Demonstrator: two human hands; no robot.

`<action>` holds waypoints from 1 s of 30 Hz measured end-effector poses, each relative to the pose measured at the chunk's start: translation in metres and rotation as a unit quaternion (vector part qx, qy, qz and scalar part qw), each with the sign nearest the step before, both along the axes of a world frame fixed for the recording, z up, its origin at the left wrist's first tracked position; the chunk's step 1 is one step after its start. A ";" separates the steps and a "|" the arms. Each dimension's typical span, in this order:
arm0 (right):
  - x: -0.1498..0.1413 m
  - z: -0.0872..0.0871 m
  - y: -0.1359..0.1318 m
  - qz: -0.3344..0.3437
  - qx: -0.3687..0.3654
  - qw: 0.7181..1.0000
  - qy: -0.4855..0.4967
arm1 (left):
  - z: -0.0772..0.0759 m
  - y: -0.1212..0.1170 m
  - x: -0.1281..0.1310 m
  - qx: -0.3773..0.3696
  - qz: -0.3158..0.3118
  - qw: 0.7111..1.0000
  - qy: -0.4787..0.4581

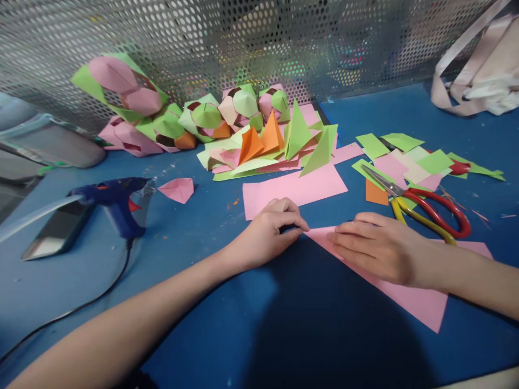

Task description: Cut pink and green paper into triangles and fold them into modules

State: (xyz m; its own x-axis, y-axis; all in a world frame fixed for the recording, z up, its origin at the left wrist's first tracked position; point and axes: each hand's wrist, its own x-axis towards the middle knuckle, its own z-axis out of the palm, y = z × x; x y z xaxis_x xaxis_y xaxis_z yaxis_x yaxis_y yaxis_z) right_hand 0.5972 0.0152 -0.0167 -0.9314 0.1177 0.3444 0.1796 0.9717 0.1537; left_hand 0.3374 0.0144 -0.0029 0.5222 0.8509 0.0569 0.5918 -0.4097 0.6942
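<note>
A sheet of pink paper [421,302] lies on the blue table, folded to a narrow point at its left end. My left hand [275,229] pinches that pointed tip between thumb and fingers. Flat across the fold rests my right hand [373,246], fingers stretched out and pressing on the paper. Just beyond my hands is a flat pink paper strip [295,189]. Scissors [409,194] with red and yellow handles lie behind my right hand, partly over small paper scraps [405,162].
At left stand a blue glue gun [113,202] with its cord, a phone [60,229] and a small folded pink piece [178,189]. Folded paper shapes [162,121] line the perforated metal panel [243,38]. Beside them sits a pile of cut paper [267,148]. A ribboned bag [494,65] is at far right.
</note>
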 end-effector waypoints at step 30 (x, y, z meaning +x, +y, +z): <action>-0.001 -0.002 -0.005 -0.018 0.028 0.999 -0.022 | -0.002 -0.002 0.003 0.016 0.011 1.000 0.006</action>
State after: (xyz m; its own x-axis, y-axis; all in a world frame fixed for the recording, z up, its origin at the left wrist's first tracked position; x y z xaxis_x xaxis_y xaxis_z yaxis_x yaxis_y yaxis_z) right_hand 0.5966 0.0101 -0.0185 -0.9411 0.1334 0.3107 0.2065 0.9544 0.2155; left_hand 0.3400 0.0128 -0.0049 0.5043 0.8600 0.0783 0.6097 -0.4188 0.6730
